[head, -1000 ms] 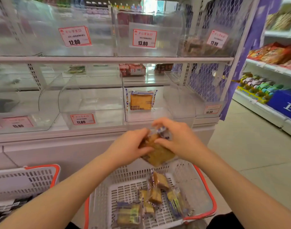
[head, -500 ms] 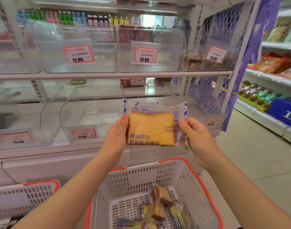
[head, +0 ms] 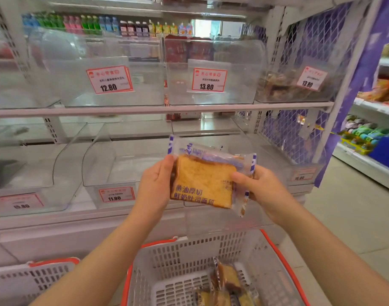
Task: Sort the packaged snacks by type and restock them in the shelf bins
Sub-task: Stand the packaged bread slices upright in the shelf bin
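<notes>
A: Head view: what has changed?

B: The toast packet (head: 203, 181) has tilted, its right end dropping toward four o'clock, and it sits nearer the clear bin (head: 213, 151) at twelve o'clock. The left hand (head: 155, 186) grips its left edge, the right hand (head: 262, 187) pinches the right seal.

A: And a second ago?

B: Both hands bunched it low over the basket (head: 275, 250). It's sorted, I judge; binning comes next.
</notes>
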`<state>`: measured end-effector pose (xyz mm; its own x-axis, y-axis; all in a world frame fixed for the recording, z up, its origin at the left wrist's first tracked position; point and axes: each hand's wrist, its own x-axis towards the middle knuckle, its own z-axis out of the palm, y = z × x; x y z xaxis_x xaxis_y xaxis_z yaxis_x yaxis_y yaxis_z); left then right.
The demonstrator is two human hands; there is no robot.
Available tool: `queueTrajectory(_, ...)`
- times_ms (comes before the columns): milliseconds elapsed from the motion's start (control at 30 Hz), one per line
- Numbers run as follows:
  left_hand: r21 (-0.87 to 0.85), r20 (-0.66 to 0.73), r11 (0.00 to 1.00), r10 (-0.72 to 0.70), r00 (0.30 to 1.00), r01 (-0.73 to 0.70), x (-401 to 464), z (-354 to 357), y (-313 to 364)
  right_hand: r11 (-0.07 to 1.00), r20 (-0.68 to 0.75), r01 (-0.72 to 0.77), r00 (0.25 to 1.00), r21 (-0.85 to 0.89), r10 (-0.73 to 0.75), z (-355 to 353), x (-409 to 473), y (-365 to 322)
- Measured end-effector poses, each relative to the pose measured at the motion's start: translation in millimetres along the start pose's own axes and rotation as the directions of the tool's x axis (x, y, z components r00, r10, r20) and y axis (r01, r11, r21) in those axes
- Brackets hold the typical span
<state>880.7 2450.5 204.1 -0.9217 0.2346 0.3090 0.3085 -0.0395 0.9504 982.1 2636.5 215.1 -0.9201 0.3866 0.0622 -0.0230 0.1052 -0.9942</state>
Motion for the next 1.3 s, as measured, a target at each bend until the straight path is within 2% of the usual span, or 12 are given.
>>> queueTrajectory(133, -0.014, 0.029, 1.0, 0.005, 1.0, -0.005, 19.1, -7.0, 3.4, 0.997, 0.139, 0.051, 0.989, -0.062, -0.042, 0.0, 19.5, -12.6)
queueTrajectory(200, -0.002, 0.058, 1.0, -0.021, 0.998, 0.022, 24.5, -13.7, -1.9, 0.99, 0.15, 0.08, 0.987, -0.12, -0.061, -1.6, 30.5, -15.6)
queueTrajectory(300, -0.004, 0.117, 0.994, -0.104, 0.988, 0.105, 25.0, -20.2, -15.8, 0.998, 0.035, 0.051, 0.998, -0.023, -0.05, -14.0, 53.5, -13.1)
queueTrajectory(400, 0.047, 0.206, 0.974, -0.229, 0.951, 0.224, 21.8, -18.8, -29.3, 0.997, -0.081, -0.04, 0.996, 0.07, 0.046, -26.2, 75.1, 1.5)
queueTrajectory(467, 0.112, 0.25, 0.962, -0.271, 0.929, 0.25, 23.5, -14.3, -31.0, 0.992, -0.138, -0.123, 0.983, -0.003, 0.121, -26.4, 86.1, 16.3)
queueTrajectory(667, 0.317, 0.291, 0.936, -0.248, 0.924, 0.151, 33.2, 2.4, -18.4, 0.926, -0.192, -0.244, 0.962, -0.29, 0.194, -8.8, 120.6, 49.0)
queueTrajectory(867, 0.336, 0.333, 0.941, -0.162, 0.929, 0.044, 36.2, -2.2, -25.5, 0.677, -0.216, -0.301, 0.954, -0.672, 0.21, 1.9, 173.5, 66.6)
queueTrajectory(933, 0.328, 0.334, 0.944, -0.155, 0.93, 0.039, 39.2, -3.5, -28.6, 0.655, -0.224, -0.29, 0.957, -0.697, 0.185, 10.6, 185.2, 72.6)
queueTrajectory(1067, 0.268, 0.334, 0.962, -0.141, 0.932, 0.049, 40.3, -1.8, -34.5, 0.803, -0.078, -0.302, 0.948, -0.513, 0.307, 28.6, 194.0, 82.9)
queueTrajectory(1133, 0.274, 0.318, 0.96, -0.14, 0.938, 0.051, 40.8, -1.7, -35.9, 0.834, -0.034, -0.31, 0.943, -0.457, 0.332, 27.0, 189.6, 79.0)
queueTrajectory(1233, 0.264, 0.3, 0.962, -0.156, 0.941, 0.075, 39.7, -1.6, -37.9, 0.732, -0.056, -0.288, 0.945, -0.617, 0.324, 9.4, 171.3, 55.0)
queueTrajectory(1300, 0.182, 0.265, 0.971, -0.202, 0.943, 0.157, 34.7, 0.1, -40.7, 0.631, -0.035, -0.168, 0.975, -0.757, 0.218, 1.1, 145.9, 32.5)
